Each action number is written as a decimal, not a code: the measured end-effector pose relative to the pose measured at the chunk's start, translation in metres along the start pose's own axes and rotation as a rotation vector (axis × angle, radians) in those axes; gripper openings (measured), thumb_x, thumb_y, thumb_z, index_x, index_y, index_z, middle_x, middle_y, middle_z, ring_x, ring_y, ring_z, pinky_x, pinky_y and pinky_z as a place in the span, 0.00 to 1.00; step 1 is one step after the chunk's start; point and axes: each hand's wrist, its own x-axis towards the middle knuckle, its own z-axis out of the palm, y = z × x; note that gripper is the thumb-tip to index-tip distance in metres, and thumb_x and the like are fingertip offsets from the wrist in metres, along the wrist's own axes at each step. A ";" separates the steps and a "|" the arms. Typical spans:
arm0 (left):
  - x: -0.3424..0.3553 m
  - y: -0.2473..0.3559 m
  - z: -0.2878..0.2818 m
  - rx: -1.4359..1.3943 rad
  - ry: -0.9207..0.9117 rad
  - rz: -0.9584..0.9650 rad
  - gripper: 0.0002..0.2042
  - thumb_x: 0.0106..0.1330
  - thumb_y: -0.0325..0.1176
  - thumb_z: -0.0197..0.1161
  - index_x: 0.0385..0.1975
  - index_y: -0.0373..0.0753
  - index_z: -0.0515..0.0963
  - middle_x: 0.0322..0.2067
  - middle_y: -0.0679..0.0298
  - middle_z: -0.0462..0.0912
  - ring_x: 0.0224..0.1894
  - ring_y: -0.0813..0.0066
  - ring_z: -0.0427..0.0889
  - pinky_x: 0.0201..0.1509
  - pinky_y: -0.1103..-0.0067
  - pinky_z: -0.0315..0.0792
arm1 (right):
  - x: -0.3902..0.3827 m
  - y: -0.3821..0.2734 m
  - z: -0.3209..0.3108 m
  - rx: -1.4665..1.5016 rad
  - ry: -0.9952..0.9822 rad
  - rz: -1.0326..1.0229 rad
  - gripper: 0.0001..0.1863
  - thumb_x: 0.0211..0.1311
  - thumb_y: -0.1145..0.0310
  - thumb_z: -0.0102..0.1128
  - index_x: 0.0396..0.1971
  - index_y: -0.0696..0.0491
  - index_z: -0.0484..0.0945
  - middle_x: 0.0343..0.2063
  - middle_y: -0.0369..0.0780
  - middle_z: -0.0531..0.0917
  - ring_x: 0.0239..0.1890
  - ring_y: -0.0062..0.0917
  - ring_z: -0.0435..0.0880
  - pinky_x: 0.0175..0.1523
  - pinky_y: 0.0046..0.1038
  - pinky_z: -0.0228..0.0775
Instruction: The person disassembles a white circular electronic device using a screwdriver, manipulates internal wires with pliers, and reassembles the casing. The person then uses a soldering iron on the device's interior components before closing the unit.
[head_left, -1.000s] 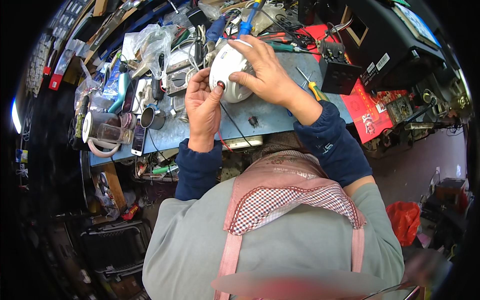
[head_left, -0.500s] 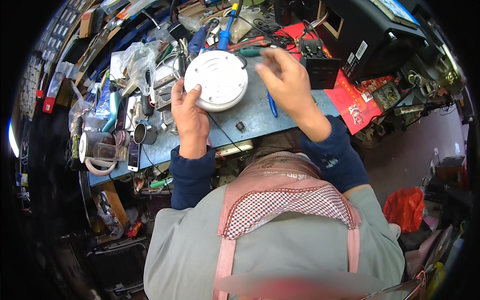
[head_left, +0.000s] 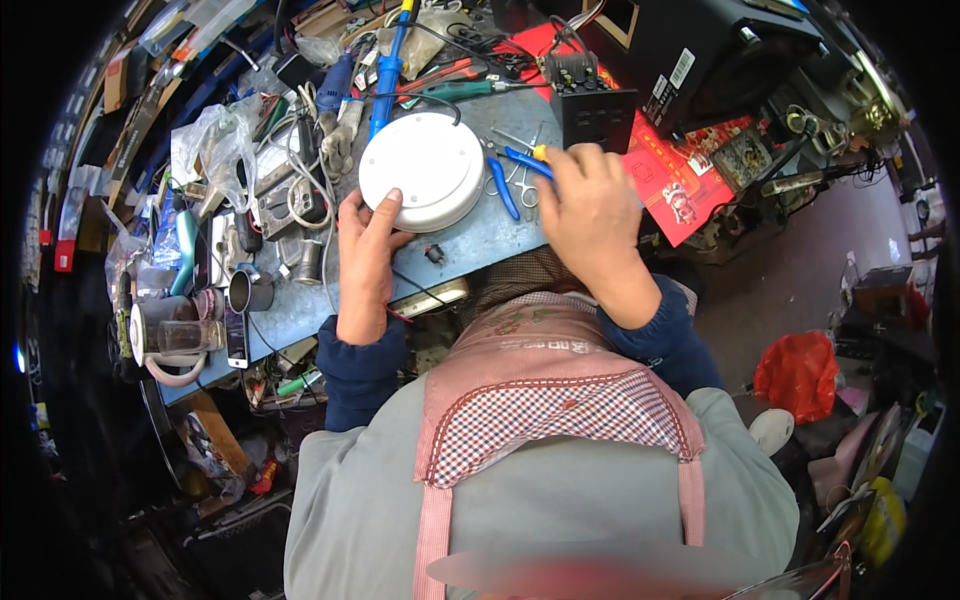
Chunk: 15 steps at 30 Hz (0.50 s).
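Observation:
A round white plastic device (head_left: 418, 165) has a flat face with small screw holes and a black cord at its far edge. My left hand (head_left: 365, 245) grips its near left rim, thumb on the face, the other fingers at its side and partly hidden. To the right, my right hand (head_left: 597, 210) is closed, fingers curled, beside blue-handled pliers (head_left: 503, 190). A small yellow part (head_left: 541, 153) shows at its fingertips; what it belongs to is unclear. Metal scissor-like forceps (head_left: 527, 188) lie between the pliers and that hand.
Behind the device lie a blue soldering iron (head_left: 385, 85) and a green-handled screwdriver (head_left: 465, 90). A black box (head_left: 595, 120) stands at the right on red paper (head_left: 665, 185). On the left are a mug (head_left: 150, 330), a phone (head_left: 237, 340) and clutter. A small black part (head_left: 433, 253) sits near the front edge.
My right hand has moved down and away from the device to the pliers, and its fingers have curled. The white device sits slightly lower, still in my left hand. The view has shifted.

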 end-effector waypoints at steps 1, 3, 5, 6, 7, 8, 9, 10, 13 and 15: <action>0.000 -0.001 -0.006 0.068 -0.017 0.030 0.41 0.75 0.45 0.75 0.74 0.21 0.63 0.62 0.44 0.81 0.52 0.65 0.88 0.49 0.72 0.83 | -0.002 0.005 -0.002 -0.028 -0.048 0.026 0.18 0.60 0.60 0.77 0.48 0.50 0.87 0.41 0.41 0.83 0.44 0.42 0.85 0.44 0.42 0.79; 0.003 -0.006 -0.013 0.424 0.089 0.222 0.36 0.75 0.46 0.75 0.71 0.24 0.70 0.56 0.48 0.82 0.49 0.65 0.87 0.49 0.73 0.83 | -0.006 0.014 -0.005 -0.088 -0.143 0.082 0.19 0.60 0.61 0.78 0.50 0.51 0.86 0.43 0.42 0.82 0.45 0.43 0.85 0.45 0.44 0.79; 0.004 -0.012 -0.016 0.782 0.188 0.416 0.32 0.75 0.46 0.75 0.67 0.26 0.76 0.51 0.52 0.83 0.47 0.64 0.86 0.50 0.73 0.82 | -0.011 0.023 0.006 0.015 -0.159 0.140 0.20 0.60 0.63 0.77 0.51 0.52 0.86 0.42 0.44 0.82 0.46 0.46 0.86 0.48 0.47 0.81; -0.012 0.001 0.003 0.728 0.319 0.517 0.23 0.73 0.41 0.77 0.58 0.30 0.82 0.47 0.56 0.81 0.41 0.67 0.81 0.46 0.75 0.78 | -0.012 0.026 0.010 0.037 -0.166 0.150 0.21 0.60 0.63 0.77 0.52 0.52 0.86 0.42 0.45 0.83 0.46 0.47 0.86 0.48 0.48 0.81; -0.020 0.006 0.008 0.697 0.325 0.533 0.21 0.72 0.39 0.77 0.55 0.30 0.82 0.46 0.57 0.82 0.39 0.68 0.80 0.44 0.74 0.77 | -0.012 0.028 0.012 0.061 -0.167 0.161 0.21 0.60 0.63 0.77 0.52 0.53 0.86 0.42 0.46 0.83 0.46 0.48 0.86 0.49 0.48 0.81; -0.028 0.008 0.011 0.667 0.332 0.549 0.19 0.71 0.37 0.78 0.52 0.31 0.83 0.44 0.57 0.82 0.38 0.69 0.79 0.42 0.74 0.76 | -0.011 0.032 0.012 0.079 -0.161 0.166 0.21 0.60 0.63 0.78 0.52 0.53 0.86 0.42 0.47 0.83 0.46 0.48 0.87 0.49 0.48 0.81; -0.037 0.008 0.007 0.649 0.345 0.561 0.17 0.70 0.36 0.78 0.49 0.31 0.83 0.43 0.58 0.82 0.36 0.70 0.78 0.40 0.74 0.75 | -0.011 0.033 0.012 0.110 -0.159 0.170 0.21 0.60 0.63 0.78 0.51 0.53 0.86 0.43 0.47 0.83 0.46 0.48 0.87 0.49 0.48 0.81; -0.044 0.004 0.003 0.628 0.233 0.574 0.13 0.67 0.31 0.79 0.44 0.33 0.82 0.36 0.61 0.82 0.34 0.72 0.79 0.36 0.73 0.72 | -0.011 0.033 0.011 0.141 -0.159 0.175 0.21 0.60 0.63 0.78 0.51 0.53 0.85 0.43 0.48 0.83 0.46 0.49 0.87 0.50 0.48 0.81; -0.069 0.000 0.011 0.709 -0.074 0.659 0.15 0.64 0.33 0.81 0.46 0.37 0.85 0.32 0.59 0.80 0.33 0.61 0.84 0.36 0.67 0.76 | -0.008 0.038 0.005 0.176 -0.226 0.202 0.20 0.61 0.60 0.79 0.49 0.54 0.85 0.44 0.48 0.84 0.46 0.50 0.87 0.50 0.48 0.81; -0.071 -0.002 0.009 0.919 -0.132 0.695 0.17 0.61 0.36 0.82 0.47 0.38 0.86 0.35 0.58 0.83 0.35 0.54 0.86 0.38 0.63 0.78 | -0.008 0.036 0.005 0.206 -0.255 0.208 0.21 0.62 0.60 0.79 0.51 0.53 0.85 0.43 0.47 0.84 0.47 0.49 0.87 0.50 0.48 0.81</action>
